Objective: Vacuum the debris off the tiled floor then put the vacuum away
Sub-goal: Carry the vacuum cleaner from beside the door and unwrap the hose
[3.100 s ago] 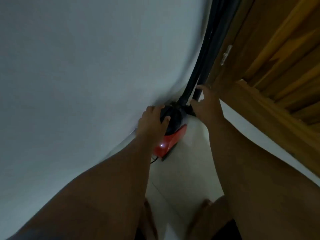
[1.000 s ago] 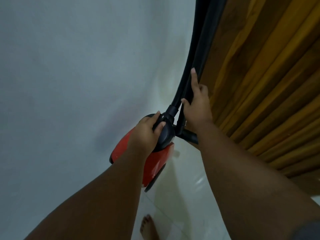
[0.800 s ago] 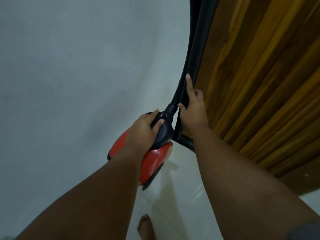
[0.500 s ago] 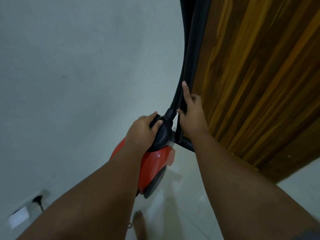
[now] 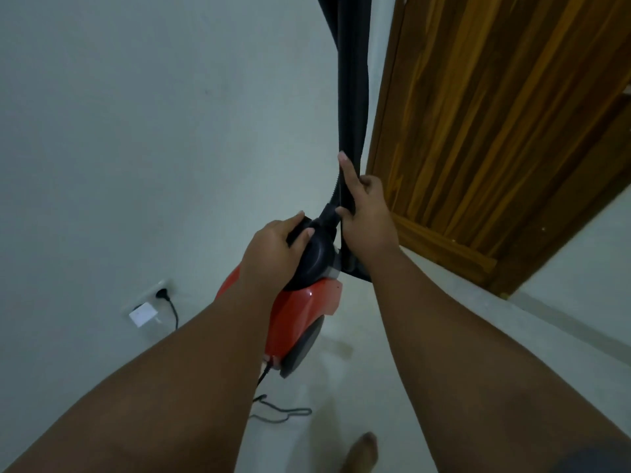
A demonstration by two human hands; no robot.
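Observation:
A red canister vacuum [image 5: 300, 315] with a black top hangs in the air above the pale tiled floor [image 5: 358, 387]. My left hand [image 5: 273, 254] grips the black handle on its top. My right hand [image 5: 365, 216] is closed around the black hose and tube [image 5: 351, 97], which run straight up out of view. The forefinger lies along the hose. The vacuum's black cord [image 5: 280, 409] trails down from its rear onto the floor.
A wall socket [image 5: 150, 295] with a black plug and a white adapter sits low on the grey wall at the left. A wooden door [image 5: 495, 131] stands at the right. My bare foot [image 5: 362, 452] is at the bottom edge.
The vacuum has been lifted off the floor and carried back from the corner by the door. The socket and the cord on the floor have come into view. Both hands keep their grips.

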